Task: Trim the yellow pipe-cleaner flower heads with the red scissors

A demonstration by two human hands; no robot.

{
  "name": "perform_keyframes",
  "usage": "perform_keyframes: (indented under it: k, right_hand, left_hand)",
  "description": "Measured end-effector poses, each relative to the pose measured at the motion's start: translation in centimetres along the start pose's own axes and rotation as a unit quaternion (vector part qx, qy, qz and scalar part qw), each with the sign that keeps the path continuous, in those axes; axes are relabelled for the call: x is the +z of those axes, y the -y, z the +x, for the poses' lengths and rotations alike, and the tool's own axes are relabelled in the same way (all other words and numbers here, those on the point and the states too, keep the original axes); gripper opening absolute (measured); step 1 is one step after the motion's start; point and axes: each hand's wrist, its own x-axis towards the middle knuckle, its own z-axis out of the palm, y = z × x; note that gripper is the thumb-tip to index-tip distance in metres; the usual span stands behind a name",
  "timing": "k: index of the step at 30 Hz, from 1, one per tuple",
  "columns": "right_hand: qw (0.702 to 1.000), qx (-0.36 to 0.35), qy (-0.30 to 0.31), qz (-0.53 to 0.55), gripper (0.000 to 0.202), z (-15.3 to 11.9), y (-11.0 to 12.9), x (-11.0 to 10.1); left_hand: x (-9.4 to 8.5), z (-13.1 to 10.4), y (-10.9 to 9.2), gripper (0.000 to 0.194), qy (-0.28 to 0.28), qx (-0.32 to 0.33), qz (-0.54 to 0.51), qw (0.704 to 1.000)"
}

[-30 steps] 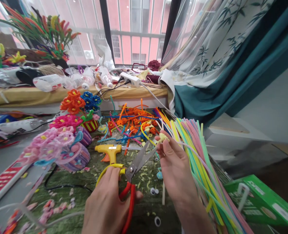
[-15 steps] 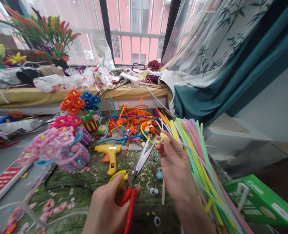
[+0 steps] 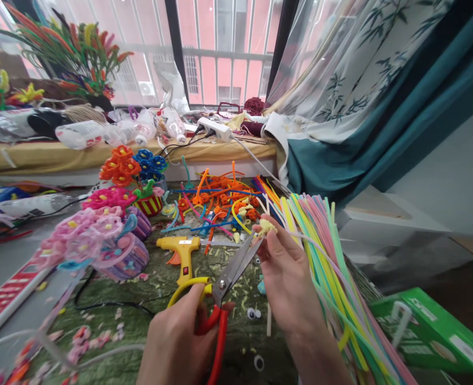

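Observation:
My left hand (image 3: pixel 180 334) is closed around the handles of a pair of scissors (image 3: pixel 229 275), one handle loop yellow and the other red. The blades point up and to the right, slightly parted, with their tips at the underside of a small pale yellow fuzzy piece (image 3: pixel 266 229). Fingertips and thumb of my right hand (image 3: pixel 287 278) pinch that piece. Whether the blades touch it, I cannot tell. Below the blades, yellow fuzz clippings and googly eyes (image 3: pixel 252 314) lie on the green mat (image 3: pixel 140 291).
A yellow glue gun (image 3: pixel 182 256) lies left of the scissors. Orange pipe-cleaner pieces (image 3: pixel 224 195) pile up behind. Long pastel pipe cleaners (image 3: pixel 320 230) run along the right, near a green box (image 3: pixel 432 329). Pipe-cleaner flowers (image 3: pixel 103 230) stand at left.
The scissors have moved up and right, bringing their tips to the yellow piece, and the blades have drawn closer together. My right hand stays nearly in place.

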Motion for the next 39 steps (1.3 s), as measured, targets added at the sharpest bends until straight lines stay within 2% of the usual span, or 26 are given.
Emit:
perform_keyframes:
  k: [21,26,31,39]
  right_hand:
    - [1.0,0.001,0.002,-0.009,0.026,0.03,-0.26,-0.09]
    - [1.0,0.014,-0.003,-0.012,0.025,0.0,-0.3,-0.2]
    - [1.0,0.027,-0.01,-0.007,0.027,-0.08,-0.11,-0.08]
    - [1.0,0.025,-0.012,-0.012,0.026,-0.02,0.07,-0.02]
  left_hand:
    - [0.23,-0.48,0.26,0.019,0.018,-0.019,-0.008,1.0]
    - [0.33,-0.43,0.43,0.023,0.009,-0.017,0.0,1.0]
    - [0.65,-0.67,0.74,0.027,0.027,-0.03,0.002,0.999]
    - [0.23,-0.73,0.7,0.027,0.03,-0.021,0.007,0.999]
